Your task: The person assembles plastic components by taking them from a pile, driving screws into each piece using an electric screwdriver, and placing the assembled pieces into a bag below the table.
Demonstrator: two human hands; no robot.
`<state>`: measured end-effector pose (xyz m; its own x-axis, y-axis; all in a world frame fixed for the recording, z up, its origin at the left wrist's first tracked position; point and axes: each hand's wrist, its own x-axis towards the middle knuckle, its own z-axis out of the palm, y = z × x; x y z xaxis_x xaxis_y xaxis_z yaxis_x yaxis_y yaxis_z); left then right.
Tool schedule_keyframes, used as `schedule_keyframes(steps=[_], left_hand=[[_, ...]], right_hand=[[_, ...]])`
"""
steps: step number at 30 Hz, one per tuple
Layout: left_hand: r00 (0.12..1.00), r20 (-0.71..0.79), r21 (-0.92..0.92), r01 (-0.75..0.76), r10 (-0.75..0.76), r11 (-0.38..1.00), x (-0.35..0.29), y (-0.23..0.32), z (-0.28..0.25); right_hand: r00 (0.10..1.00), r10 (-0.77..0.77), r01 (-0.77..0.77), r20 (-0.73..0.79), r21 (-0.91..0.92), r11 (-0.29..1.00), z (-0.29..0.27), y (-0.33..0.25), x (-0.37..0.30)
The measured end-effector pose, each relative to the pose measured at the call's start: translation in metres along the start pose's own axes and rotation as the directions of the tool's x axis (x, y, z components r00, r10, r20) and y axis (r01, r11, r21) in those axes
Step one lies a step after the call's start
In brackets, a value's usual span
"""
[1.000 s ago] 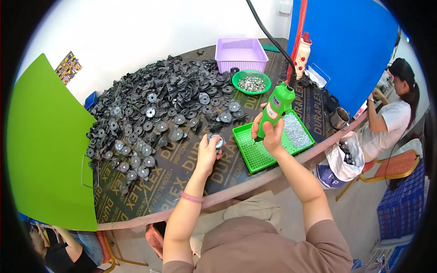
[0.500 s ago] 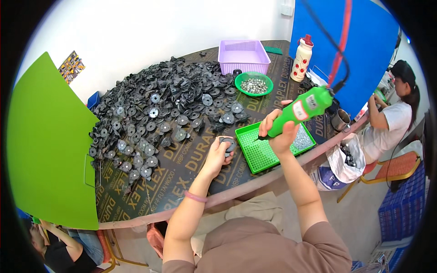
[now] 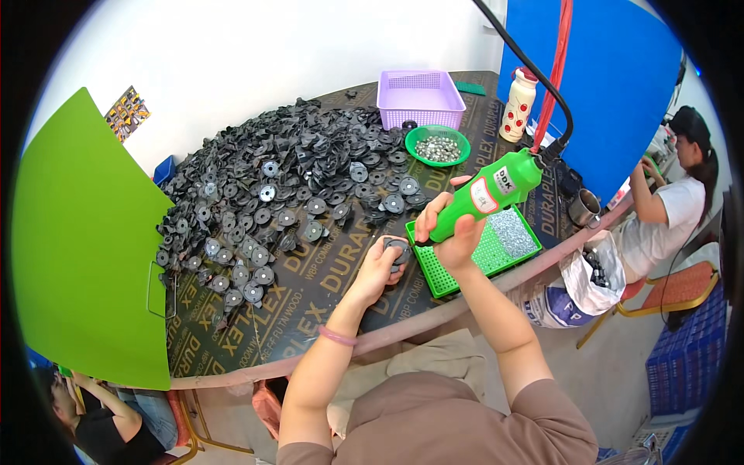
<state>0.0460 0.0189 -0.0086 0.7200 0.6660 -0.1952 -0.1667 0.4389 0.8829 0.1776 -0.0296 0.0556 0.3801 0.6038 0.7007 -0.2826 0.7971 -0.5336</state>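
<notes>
My left hand (image 3: 376,273) is closed around a round black plastic part (image 3: 397,253), held just above the table near its front edge. Fingers and thumb of my right hand (image 3: 456,239) wrap a bright green electric screwdriver (image 3: 490,192), tilted with its tip down and to the left. That tip is close to the right side of the black part; whether they touch I cannot tell. Beneath the right hand lies a green perforated tray (image 3: 443,287), with small silvery screws (image 3: 511,234) heaped at its right end. A large pile of similar black parts (image 3: 302,167) covers the table's left and back.
A green bowl (image 3: 412,152) of shiny metal pieces and a purple basket (image 3: 422,118) stand at the back. Right of them are a bottle (image 3: 518,108) and a metal cup (image 3: 583,208). The screwdriver's black cable (image 3: 535,66) hangs from above. Green and blue panels flank the table; co-workers sit beyond.
The screwdriver in my right hand has come left and down, its tip now close to the black part. My left hand still holds that part, barely shifted.
</notes>
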Motion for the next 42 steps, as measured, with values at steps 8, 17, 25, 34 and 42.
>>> schedule_keyframes(steps=[8,17,25,34,42], left_hand=[[0.991,-0.064,0.070,-0.109,0.114,0.992,-0.003,-0.007,0.007],[0.954,-0.136,0.385,-0.197,0.267,0.902,0.005,-0.001,-0.003],[0.991,-0.036,0.278,-0.117,0.132,0.953,0.005,-0.004,0.001],[0.992,-0.032,0.169,-0.112,0.119,0.979,0.003,0.002,0.000],[0.999,0.009,0.111,-0.043,0.042,0.993,0.000,0.001,0.000]], right_hand=[[1.000,0.020,-0.020,-0.001,-0.067,0.998,-0.002,0.010,-0.010],[0.995,-0.094,0.094,0.032,-0.017,0.995,-0.015,-0.016,0.000],[0.995,0.057,-0.031,0.082,-0.284,0.958,-0.046,0.009,-0.005],[0.990,0.099,-0.061,0.103,-0.324,0.944,-0.044,0.013,-0.008],[0.996,0.071,-0.053,0.056,-0.267,0.962,-0.038,0.002,-0.004]])
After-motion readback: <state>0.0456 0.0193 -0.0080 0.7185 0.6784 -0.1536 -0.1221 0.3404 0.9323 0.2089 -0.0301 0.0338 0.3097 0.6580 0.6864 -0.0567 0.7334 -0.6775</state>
